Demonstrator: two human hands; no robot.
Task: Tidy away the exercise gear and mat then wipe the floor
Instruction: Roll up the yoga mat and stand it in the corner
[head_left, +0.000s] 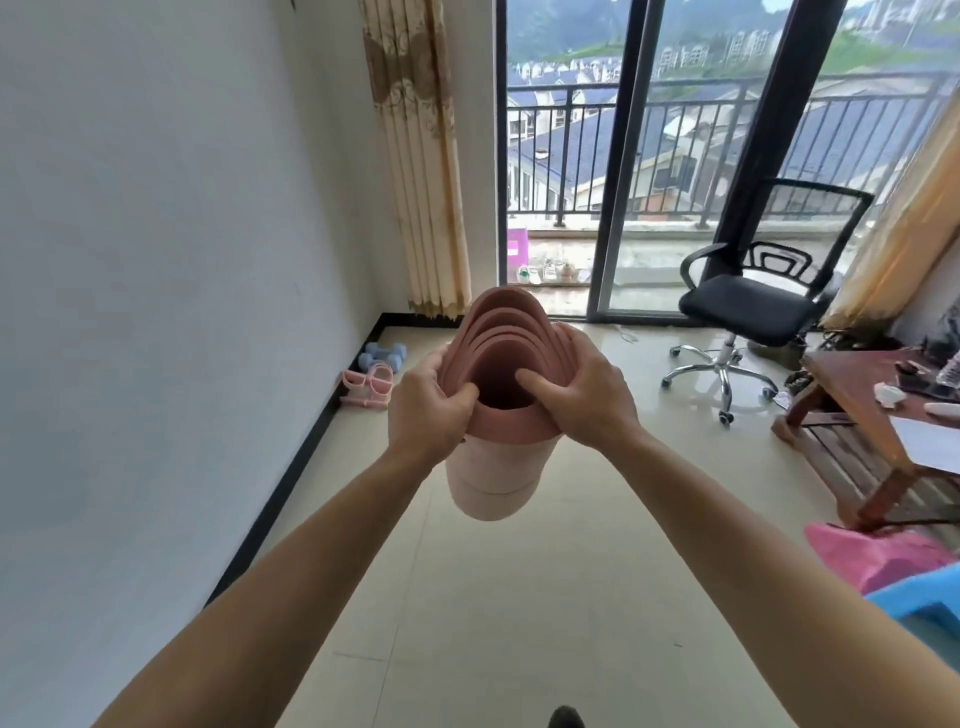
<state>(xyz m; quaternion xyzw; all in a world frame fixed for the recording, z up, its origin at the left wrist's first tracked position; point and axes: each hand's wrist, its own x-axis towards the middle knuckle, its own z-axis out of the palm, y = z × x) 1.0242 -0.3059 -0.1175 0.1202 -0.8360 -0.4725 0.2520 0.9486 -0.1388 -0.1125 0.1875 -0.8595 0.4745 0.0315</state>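
A rolled pink exercise mat (493, 478) stands upright in front of me, its spiral top end facing the camera. My left hand (426, 410) grips the roll's left rim, thumb pressed into the hollow centre. My right hand (582, 400) grips the right rim, fingers curled into the same opening. The roll's lower end hangs above the beige tiled floor (519, 597). Two blue dumbbells (383, 356) and a pink stretch band (370, 385) lie by the left wall.
A black office chair (753, 306) stands at the right before the glass balcony door (623, 208). A wooden table (872, 415) with papers is at the far right, with a pink bag (872, 556) and a blue stool (919, 597) below it.
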